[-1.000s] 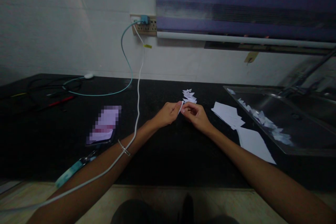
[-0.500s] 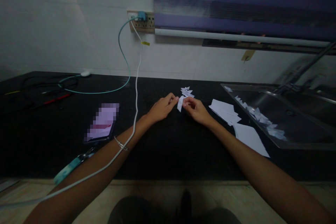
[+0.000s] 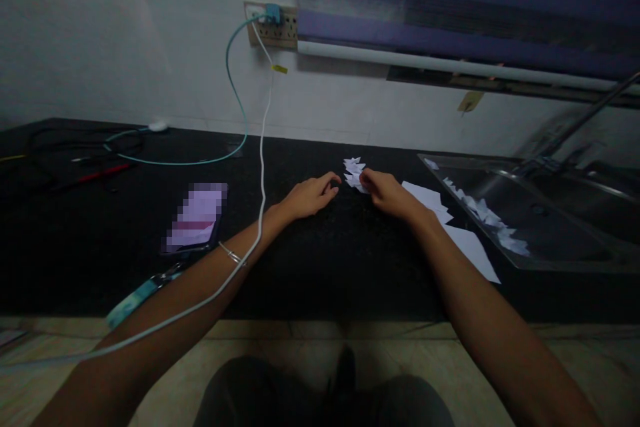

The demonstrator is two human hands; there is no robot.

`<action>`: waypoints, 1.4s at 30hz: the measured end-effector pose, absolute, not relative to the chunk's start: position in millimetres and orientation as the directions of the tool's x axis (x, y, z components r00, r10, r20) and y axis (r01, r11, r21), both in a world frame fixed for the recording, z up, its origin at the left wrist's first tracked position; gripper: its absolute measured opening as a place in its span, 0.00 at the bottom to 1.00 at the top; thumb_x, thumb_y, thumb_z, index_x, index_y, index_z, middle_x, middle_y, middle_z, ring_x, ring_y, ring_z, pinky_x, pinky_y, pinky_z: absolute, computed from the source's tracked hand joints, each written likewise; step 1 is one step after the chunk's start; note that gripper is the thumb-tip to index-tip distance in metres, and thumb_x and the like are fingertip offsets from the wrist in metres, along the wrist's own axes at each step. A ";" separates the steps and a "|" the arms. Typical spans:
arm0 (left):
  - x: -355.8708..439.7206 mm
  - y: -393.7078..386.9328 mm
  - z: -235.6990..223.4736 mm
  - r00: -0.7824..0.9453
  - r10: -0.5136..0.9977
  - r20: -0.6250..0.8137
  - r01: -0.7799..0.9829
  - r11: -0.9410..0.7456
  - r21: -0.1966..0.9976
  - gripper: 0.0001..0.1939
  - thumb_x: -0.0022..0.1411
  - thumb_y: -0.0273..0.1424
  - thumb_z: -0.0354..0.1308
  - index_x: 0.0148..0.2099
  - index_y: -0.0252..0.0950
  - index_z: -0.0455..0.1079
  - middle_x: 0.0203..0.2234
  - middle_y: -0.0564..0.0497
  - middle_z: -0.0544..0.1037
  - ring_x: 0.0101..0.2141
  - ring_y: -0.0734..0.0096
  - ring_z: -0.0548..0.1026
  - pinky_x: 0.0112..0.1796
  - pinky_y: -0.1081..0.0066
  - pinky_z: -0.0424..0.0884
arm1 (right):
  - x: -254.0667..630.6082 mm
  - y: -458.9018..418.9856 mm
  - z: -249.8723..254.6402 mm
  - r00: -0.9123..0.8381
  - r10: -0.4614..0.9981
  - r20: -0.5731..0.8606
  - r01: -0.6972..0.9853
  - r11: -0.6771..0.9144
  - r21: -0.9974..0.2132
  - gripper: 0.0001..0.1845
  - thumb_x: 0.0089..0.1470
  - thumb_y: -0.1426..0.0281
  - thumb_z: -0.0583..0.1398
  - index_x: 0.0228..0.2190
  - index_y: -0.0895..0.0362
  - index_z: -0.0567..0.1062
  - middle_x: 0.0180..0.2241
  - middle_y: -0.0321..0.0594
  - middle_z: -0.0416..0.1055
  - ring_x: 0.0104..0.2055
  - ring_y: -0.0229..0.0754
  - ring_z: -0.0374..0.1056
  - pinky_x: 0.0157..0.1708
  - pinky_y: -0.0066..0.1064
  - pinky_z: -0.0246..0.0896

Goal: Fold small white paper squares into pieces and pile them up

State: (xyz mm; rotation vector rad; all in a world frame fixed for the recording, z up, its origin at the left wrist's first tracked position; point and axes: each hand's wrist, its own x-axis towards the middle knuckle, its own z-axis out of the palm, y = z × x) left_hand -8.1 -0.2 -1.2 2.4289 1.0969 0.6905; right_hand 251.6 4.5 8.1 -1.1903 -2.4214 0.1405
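My right hand (image 3: 384, 192) is closed in a pinch at the near end of a short row of folded white paper pieces (image 3: 353, 165). Its fingertips are on the nearest folded paper piece (image 3: 357, 182) and hide part of it. To the left, my left hand (image 3: 313, 195) rests low over the black counter, thumb and forefinger apart with nothing between them. Beside my right forearm lie small white paper sheets (image 3: 425, 196) and a larger stack of white paper (image 3: 473, 252), partly covered by that arm.
More folded paper pieces (image 3: 483, 210) line the left rim of the metal sink (image 3: 523, 259). A phone (image 3: 197, 217) and a teal strap (image 3: 135, 300) lie at left. The white cable (image 3: 262, 180) crosses over my left forearm from the power socket (image 3: 285, 30).
My right hand has carried the folded paper piece from between both hands up to the row. My left hand has let go of it, its fingers now apart. The view has shifted slightly.
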 end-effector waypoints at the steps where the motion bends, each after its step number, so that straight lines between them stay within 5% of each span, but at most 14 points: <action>1: -8.1 1.1 -2.2 0.568 0.775 0.275 0.591 -0.618 0.519 0.18 0.72 0.39 0.48 0.58 0.38 0.68 0.35 0.49 0.79 0.33 0.66 0.76 0.33 0.68 0.65 | 251.6 5.9 7.2 -0.543 0.774 0.326 0.737 0.625 -0.256 0.11 0.54 0.79 0.54 0.37 0.54 0.69 0.37 0.47 0.73 0.37 0.49 0.66 0.38 0.39 0.58; 9: -8.3 2.8 -2.1 0.593 0.770 0.236 0.632 -0.626 0.457 0.18 0.72 0.40 0.48 0.57 0.41 0.70 0.41 0.47 0.82 0.39 0.62 0.78 0.38 0.65 0.68 | 249.2 11.0 2.3 -0.575 0.766 0.287 0.762 0.629 -0.155 0.12 0.56 0.80 0.54 0.37 0.56 0.74 0.40 0.50 0.73 0.44 0.52 0.66 0.46 0.43 0.63; 15: -6.9 1.5 0.1 0.587 0.782 0.207 0.666 -0.612 0.426 0.18 0.71 0.39 0.48 0.56 0.40 0.71 0.41 0.46 0.82 0.39 0.60 0.79 0.38 0.65 0.68 | 246.7 9.3 1.6 -0.520 0.765 0.379 0.773 0.611 -0.173 0.08 0.61 0.67 0.61 0.38 0.58 0.78 0.45 0.53 0.71 0.50 0.56 0.65 0.53 0.50 0.63; 42: -10.4 10.3 -7.9 0.594 0.774 0.221 0.633 -0.619 0.466 0.18 0.70 0.41 0.50 0.54 0.39 0.72 0.36 0.49 0.80 0.35 0.64 0.77 0.35 0.68 0.65 | 249.7 8.1 0.9 -0.418 0.786 0.455 0.803 0.554 -0.219 0.13 0.57 0.75 0.61 0.45 0.58 0.78 0.47 0.53 0.70 0.53 0.56 0.65 0.54 0.51 0.63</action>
